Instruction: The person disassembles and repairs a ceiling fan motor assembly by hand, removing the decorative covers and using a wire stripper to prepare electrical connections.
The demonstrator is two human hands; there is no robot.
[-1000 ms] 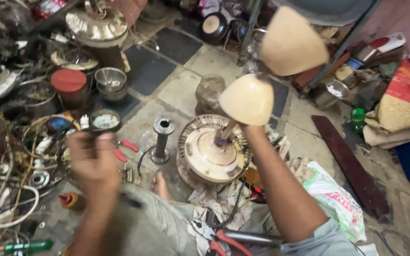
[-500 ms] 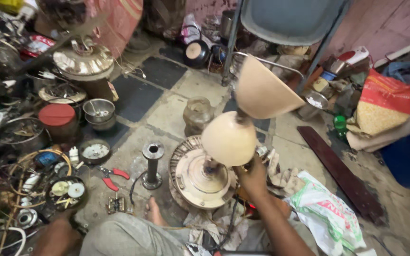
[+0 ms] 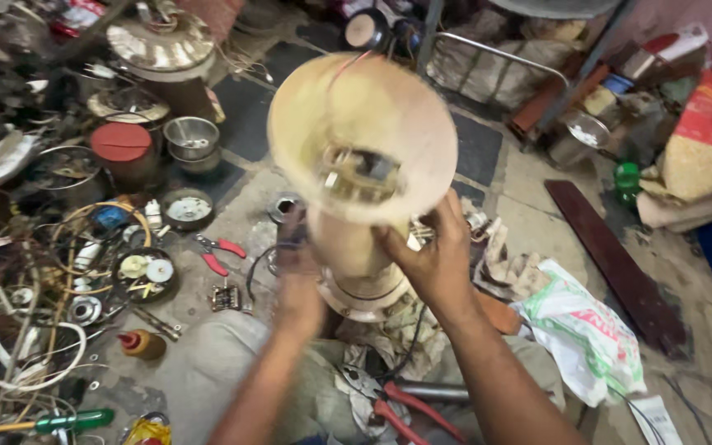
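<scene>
A cream bell-shaped fan cover (image 3: 364,124) with wiring and parts visible inside its open mouth is raised toward the camera. It sits on a cream cylindrical housing (image 3: 348,247). My left hand (image 3: 294,272) grips the housing on its left side. My right hand (image 3: 426,255) grips it on the right, fingers wrapped around the lower part. The round metal fan motor base beneath is mostly hidden by the housing. Red-handled pliers (image 3: 405,408) lie on my lap near a metal rod.
Red-handled cutters (image 3: 216,251), a small metal bowl (image 3: 191,136), a red-lidded can (image 3: 121,148), round metal parts and tangled wires (image 3: 35,330) crowd the left. A white plastic bag (image 3: 587,330) and a dark wooden plank (image 3: 615,264) lie right. A chair frame stands behind.
Both hands have closed on the cream housing and lifted it toward the camera, its open bell now tipped to face me. My left hand moved in from the lower left.
</scene>
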